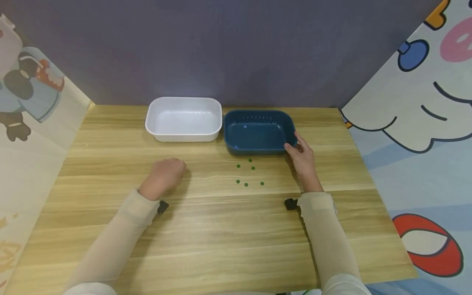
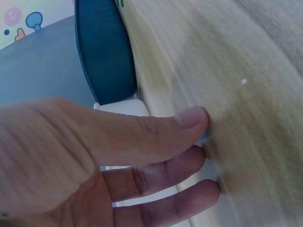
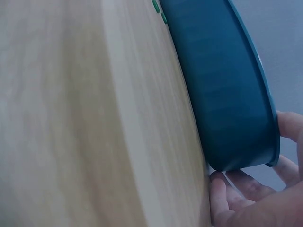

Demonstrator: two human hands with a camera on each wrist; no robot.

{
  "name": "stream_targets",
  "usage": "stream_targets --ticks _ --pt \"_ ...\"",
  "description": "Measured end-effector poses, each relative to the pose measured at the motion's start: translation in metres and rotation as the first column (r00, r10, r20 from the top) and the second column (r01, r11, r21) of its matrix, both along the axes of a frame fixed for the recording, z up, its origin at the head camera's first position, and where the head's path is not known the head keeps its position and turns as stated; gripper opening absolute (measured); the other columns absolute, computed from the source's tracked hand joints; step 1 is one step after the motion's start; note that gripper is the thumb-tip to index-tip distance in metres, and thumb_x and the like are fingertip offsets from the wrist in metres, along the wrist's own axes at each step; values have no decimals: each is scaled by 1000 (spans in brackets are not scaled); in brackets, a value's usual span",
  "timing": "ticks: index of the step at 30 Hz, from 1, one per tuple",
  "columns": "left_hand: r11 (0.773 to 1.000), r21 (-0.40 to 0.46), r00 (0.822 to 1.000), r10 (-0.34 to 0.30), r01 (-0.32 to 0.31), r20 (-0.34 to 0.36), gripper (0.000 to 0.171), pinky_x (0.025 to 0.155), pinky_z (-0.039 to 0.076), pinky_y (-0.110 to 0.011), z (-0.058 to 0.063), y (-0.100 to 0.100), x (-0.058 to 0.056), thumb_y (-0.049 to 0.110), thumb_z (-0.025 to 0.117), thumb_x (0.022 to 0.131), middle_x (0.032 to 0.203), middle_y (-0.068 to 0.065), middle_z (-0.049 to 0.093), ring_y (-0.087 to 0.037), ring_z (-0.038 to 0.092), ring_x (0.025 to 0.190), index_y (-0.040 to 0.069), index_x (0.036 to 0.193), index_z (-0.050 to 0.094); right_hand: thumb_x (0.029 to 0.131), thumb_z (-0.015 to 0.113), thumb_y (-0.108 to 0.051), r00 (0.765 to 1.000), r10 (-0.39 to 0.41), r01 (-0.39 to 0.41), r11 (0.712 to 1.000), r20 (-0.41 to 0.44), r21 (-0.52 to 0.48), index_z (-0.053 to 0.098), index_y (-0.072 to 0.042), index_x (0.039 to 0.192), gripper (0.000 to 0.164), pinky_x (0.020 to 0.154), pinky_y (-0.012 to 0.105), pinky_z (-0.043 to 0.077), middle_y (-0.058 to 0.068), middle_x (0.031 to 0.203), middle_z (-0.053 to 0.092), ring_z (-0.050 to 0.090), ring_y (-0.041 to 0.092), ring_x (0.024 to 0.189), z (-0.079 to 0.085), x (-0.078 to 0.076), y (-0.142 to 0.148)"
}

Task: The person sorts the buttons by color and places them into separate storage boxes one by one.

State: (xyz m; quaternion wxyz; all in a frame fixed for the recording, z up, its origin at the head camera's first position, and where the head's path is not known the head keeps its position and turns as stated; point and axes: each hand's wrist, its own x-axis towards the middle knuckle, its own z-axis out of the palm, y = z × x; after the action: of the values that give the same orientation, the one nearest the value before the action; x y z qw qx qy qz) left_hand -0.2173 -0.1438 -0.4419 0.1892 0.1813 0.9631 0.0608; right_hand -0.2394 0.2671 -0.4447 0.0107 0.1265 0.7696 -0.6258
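Near the white tray, my left hand [image 1: 164,175] is low over the wooden table. In the left wrist view, its thumb and fingertip pinch a small blue piece [image 2: 204,135], mostly hidden by the fingers. My right hand [image 1: 303,162] grips the right end of the dark teal tray [image 1: 258,152], with the thumb at the rim and fingers against the outer wall. Two small blue round pieces [image 1: 245,127] lie inside this tray. In front of it, several small green discs [image 1: 246,184] are scattered on the table.
A white tray [image 1: 186,138] stands left of the teal one, their ends close together. Behind both rises a grey partition [image 1: 236,53]. Panels with cartoon prints flank the wooden table [image 1: 221,241]. A tiny white speck [image 2: 244,81] shows on the tabletop.
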Motion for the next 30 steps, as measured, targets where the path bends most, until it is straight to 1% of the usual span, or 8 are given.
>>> stream_targets --ticks 4,7,14,18,22,25,28,30 --pt "1000 21 1000 5 -5 -4 26 52 50 -37 -1 -2 0 -5 58 87 69 -3 58 -22 54 62 13 69 59 100 65 -17 1000 -1 1 1000 -1 2 32 -20 159 68 107 30 44 16 163 25 40 29 141 -2 0 1" --pt "999 44 1000 20 -20 12 26 52 48 -36 0 -3 -1 -4 59 85 68 -3 57 -22 53 62 14 66 55 100 66 -18 1000 0 0 1000 0 0 31 -21 160 69 106 30 45 18 162 25 40 30 141 -5 -2 3" --pt "997 66 998 45 -48 54 29 50 42 -31 4 -5 -4 -5 61 78 62 -2 50 -19 47 58 15 62 48 98 69 -26 1000 -6 6 1000 -11 3 34 -32 158 70 110 33 43 9 165 21 33 24 145 -27 -13 15" --pt "996 69 996 54 -58 69 29 49 41 -30 4 -5 -5 -5 60 77 61 -2 49 -19 47 57 15 61 47 98 69 -31 999 -1 2 1000 -38 21 35 -34 157 69 109 32 43 8 166 21 33 23 145 -33 -15 17" --pt "997 54 995 59 -63 83 28 49 43 -31 3 -5 -6 -4 59 78 63 -3 52 -20 49 58 15 60 48 97 69 -32 999 1 0 1000 -47 28 36 -34 157 68 107 31 45 10 164 25 37 24 142 -34 -14 17" --pt "997 42 994 54 -58 97 25 49 45 -32 3 -5 -6 -2 58 82 66 -5 55 -22 51 59 14 63 52 97 70 -31 999 3 -2 1000 -43 25 35 -33 157 69 106 31 45 12 163 26 39 26 141 -32 -13 17" --pt "998 37 994 43 -47 101 23 50 47 -34 4 -5 -7 -1 54 85 69 -6 57 -23 53 61 12 66 55 98 69 -31 999 13 -12 1000 -34 23 33 -31 158 70 107 31 45 13 164 23 36 27 144 -29 -12 16" --pt "997 54 995 43 -48 90 24 50 48 -34 4 -4 -8 -1 51 88 70 -7 57 -24 53 62 11 68 56 98 69 -28 999 15 -15 1000 -29 16 34 -29 158 70 109 34 44 12 165 21 33 27 145 -23 -10 14"
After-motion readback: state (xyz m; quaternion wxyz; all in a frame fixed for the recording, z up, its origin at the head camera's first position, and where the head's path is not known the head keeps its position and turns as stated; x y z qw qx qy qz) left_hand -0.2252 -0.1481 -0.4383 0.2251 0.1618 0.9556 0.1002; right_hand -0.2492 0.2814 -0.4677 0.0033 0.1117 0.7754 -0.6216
